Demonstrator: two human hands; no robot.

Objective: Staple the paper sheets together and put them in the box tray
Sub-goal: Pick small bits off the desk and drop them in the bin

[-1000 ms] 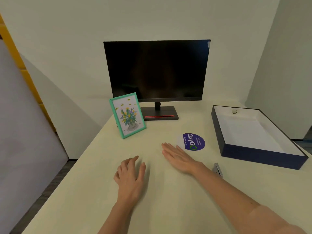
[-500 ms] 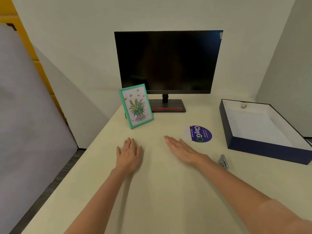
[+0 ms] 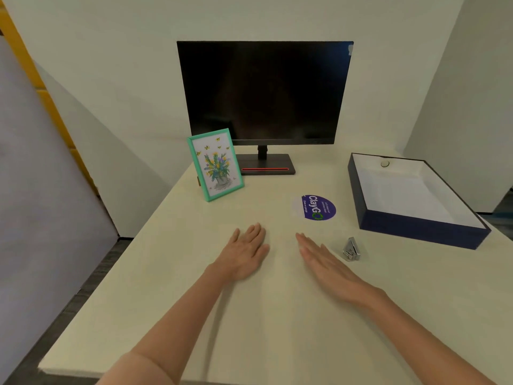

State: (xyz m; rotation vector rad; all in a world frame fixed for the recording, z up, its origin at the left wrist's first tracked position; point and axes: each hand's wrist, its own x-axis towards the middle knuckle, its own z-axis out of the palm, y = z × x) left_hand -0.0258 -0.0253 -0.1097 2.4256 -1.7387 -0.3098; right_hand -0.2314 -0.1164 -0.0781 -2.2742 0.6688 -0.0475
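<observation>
Left hand (image 3: 244,251) and right hand (image 3: 324,262) lie flat, fingers straight, holding nothing. Small silver metal stapler (image 3: 351,250) stands just right; navy cardboard box tray (image 3: 416,232) beyond. Paper sheets indiscernible; a careless reach may misalign them.

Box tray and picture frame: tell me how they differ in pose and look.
The box tray lies flat with its open side up; the picture frame stands propped, tilted back. The box tray is dark blue outside and white inside; the picture frame is mint green, showing painted flowers. Both are rectangular and rest on the table.
</observation>
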